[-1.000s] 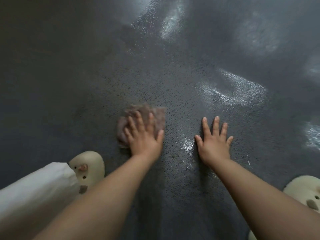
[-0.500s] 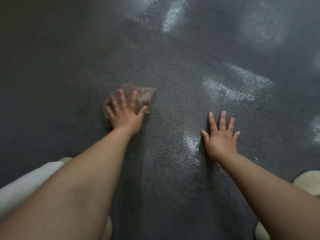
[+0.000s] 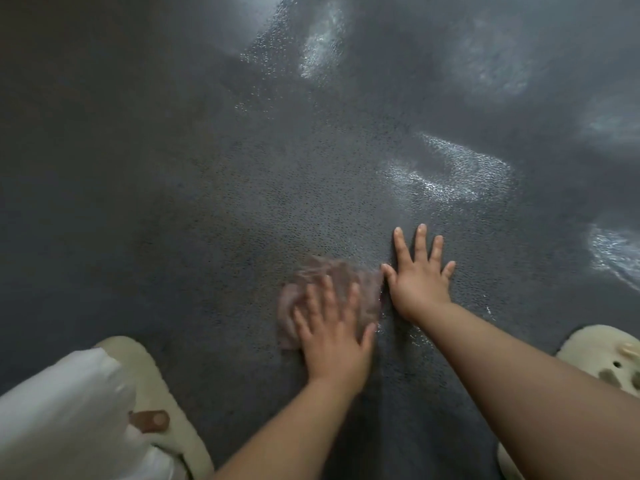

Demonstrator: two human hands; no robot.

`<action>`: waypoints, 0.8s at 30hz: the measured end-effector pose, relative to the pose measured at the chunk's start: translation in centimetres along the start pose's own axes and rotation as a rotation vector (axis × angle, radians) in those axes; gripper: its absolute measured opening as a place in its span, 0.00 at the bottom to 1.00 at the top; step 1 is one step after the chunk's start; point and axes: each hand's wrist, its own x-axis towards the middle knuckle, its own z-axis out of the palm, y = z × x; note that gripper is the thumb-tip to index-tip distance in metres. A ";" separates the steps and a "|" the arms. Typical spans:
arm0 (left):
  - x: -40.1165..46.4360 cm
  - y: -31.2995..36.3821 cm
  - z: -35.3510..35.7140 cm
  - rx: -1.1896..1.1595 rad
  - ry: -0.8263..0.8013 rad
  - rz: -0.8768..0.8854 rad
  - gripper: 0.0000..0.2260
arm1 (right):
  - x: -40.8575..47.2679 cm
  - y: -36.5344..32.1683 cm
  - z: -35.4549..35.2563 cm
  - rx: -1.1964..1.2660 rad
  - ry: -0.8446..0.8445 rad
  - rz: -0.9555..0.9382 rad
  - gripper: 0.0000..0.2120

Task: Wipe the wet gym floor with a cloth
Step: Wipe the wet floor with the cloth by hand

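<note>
- Left hand [image 3: 334, 344]: palm down on the cloth [image 3: 330, 292], fingers [image 3: 327, 292] spread and laid flat across it. The hand is motion-blurred, so fine finger detail cannot be told.
- Cloth: pinkish-brown, crumpled, lying on the floor [image 3: 207, 209] under and ahead of the left fingers. Its right edge lies just beside the right thumb; whether the two touch cannot be told.
- Right hand [image 3: 420, 284]: pressed flat on the bare floor, fingers [image 3: 420, 244] straight and apart, holding nothing.
- Floor: dark grey, pebbled texture. Shiny wet patches [image 3: 450, 178] lie beyond the right fingers and further off to the right; a thin glint of water shows between the two hands.
- Cream slipper [image 3: 162, 403] to the left of the left forearm, partly covered by white clothing [image 3: 62, 420].
- Second cream slipper [image 3: 602, 355] at the right edge, behind the right forearm.
</note>
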 end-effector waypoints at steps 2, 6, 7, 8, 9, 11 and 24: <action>-0.2 0.1 0.1 0.038 -0.030 0.255 0.29 | 0.0 0.0 0.0 0.007 0.006 -0.001 0.31; 4.2 -4.2 -1.2 0.214 0.051 0.477 0.30 | 0.0 0.0 -0.1 0.018 0.001 -0.004 0.31; 5.8 -5.2 -2.2 0.240 0.057 0.425 0.32 | 0.0 0.0 -0.2 0.023 0.001 -0.006 0.31; 7.4 -6.3 -3.3 0.237 0.006 0.317 0.31 | 0.0 0.1 -0.2 0.024 0.000 -0.009 0.31; 8.7 -7.3 -4.5 0.186 -0.053 0.145 0.30 | -0.1 0.1 -0.3 0.024 -0.001 -0.013 0.31; 10.1 -9.2 -6.7 0.078 -0.068 -0.133 0.31 | -0.1 0.2 -0.3 0.030 -0.003 -0.021 0.31; 2.0 2.0 -1.8 0.114 -0.164 0.298 0.31 | 0.5 1.1 -0.4 0.244 0.210 -0.030 0.21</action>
